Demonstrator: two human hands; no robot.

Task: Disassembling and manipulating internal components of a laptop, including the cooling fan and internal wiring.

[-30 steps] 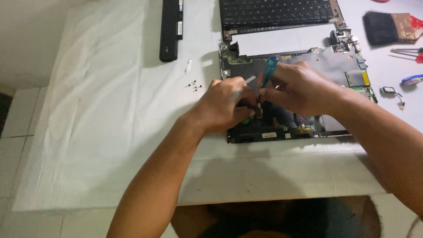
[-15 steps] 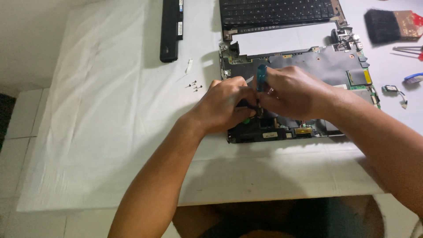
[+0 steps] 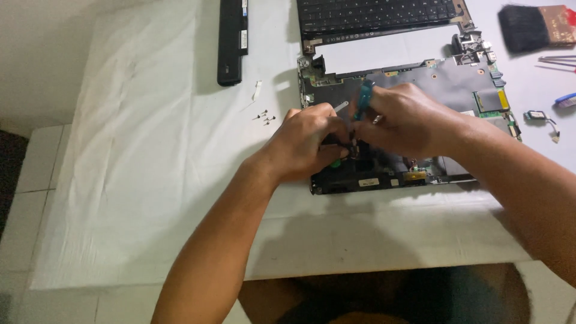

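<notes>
Screwdriver (image 3: 363,98) in right hand (image 3: 408,120)

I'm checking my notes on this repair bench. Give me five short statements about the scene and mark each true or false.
1. The right hand grips a blue-handled screwdriver. True.
2. The loose screws lie right of the opened laptop base. False: they lie to its left.
3. The brush lies at the top right. True.
4. The left hand rests on the black battery bar. False: it is over the laptop base.
5. The table is white. True.
</notes>
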